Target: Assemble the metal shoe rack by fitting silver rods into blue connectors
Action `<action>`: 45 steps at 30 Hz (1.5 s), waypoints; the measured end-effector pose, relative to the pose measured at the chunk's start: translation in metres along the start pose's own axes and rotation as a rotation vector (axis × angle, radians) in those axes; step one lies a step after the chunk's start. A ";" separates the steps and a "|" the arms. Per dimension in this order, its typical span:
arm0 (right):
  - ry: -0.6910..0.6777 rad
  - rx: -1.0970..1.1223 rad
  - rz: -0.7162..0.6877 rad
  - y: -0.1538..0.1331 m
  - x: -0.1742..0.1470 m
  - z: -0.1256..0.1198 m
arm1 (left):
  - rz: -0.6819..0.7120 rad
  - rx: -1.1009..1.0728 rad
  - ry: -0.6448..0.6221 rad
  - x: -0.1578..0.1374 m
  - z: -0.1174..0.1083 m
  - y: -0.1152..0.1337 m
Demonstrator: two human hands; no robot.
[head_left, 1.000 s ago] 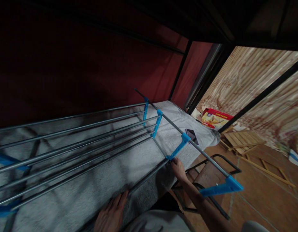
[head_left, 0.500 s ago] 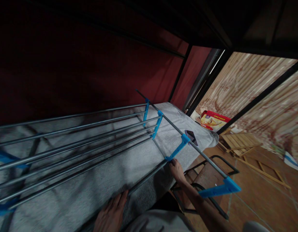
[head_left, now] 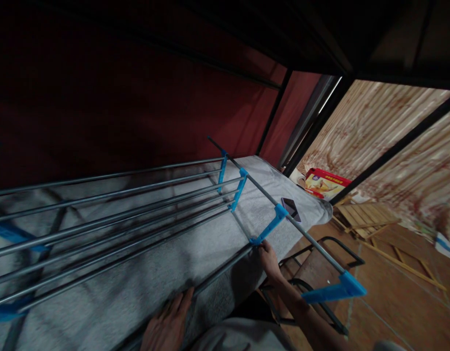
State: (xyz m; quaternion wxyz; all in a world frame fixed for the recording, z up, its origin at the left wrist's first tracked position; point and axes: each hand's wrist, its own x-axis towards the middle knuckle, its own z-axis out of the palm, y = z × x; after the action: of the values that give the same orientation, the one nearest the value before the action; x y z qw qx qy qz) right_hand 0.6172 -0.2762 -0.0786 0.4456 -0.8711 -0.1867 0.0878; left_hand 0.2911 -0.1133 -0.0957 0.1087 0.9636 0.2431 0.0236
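A drying rack with grey metal tubes (head_left: 137, 227) and blue plastic brackets (head_left: 271, 224) stretches across a grey blanket (head_left: 206, 253). In the lower middle, my left hand (head_left: 167, 321) is closed over the rack's near tube, back of the hand upward, fingers together. Its thumb is hidden. My right hand (head_left: 269, 259) grips the same tube's far end, right beside a blue bracket's foot. Above my right forearm, a crossbar (head_left: 312, 241) runs out to a blue end piece (head_left: 344, 287).
A phone (head_left: 290, 209) lies on the blanket behind the crossbar. Beyond it sits a red and yellow box (head_left: 325, 184). A chair with a black frame (head_left: 342, 243) stands on the tiled floor at right, near folded wooden pieces (head_left: 367, 219). Dark metal posts (head_left: 274, 112) rise around the bed.
Both hands keep their places on the tube. The view has shifted very slightly, so the rack's right side and the floor items appear a little further right.
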 end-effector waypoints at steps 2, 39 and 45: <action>-0.047 0.114 0.024 0.000 0.000 -0.005 | -0.012 0.028 -0.001 0.000 0.000 0.002; 0.075 -0.114 -0.219 0.025 -0.008 0.012 | -0.056 -0.145 -0.142 0.007 -0.021 0.002; 0.089 -0.164 -0.213 0.022 -0.011 0.013 | -0.047 -0.156 -0.079 0.006 -0.021 0.004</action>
State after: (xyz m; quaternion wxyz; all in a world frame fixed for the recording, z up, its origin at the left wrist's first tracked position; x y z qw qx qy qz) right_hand 0.6084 -0.2821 -0.1042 0.3877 -0.8830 -0.2644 -0.0142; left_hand 0.2964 -0.1102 -0.0744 0.1932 0.9464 0.2586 0.0020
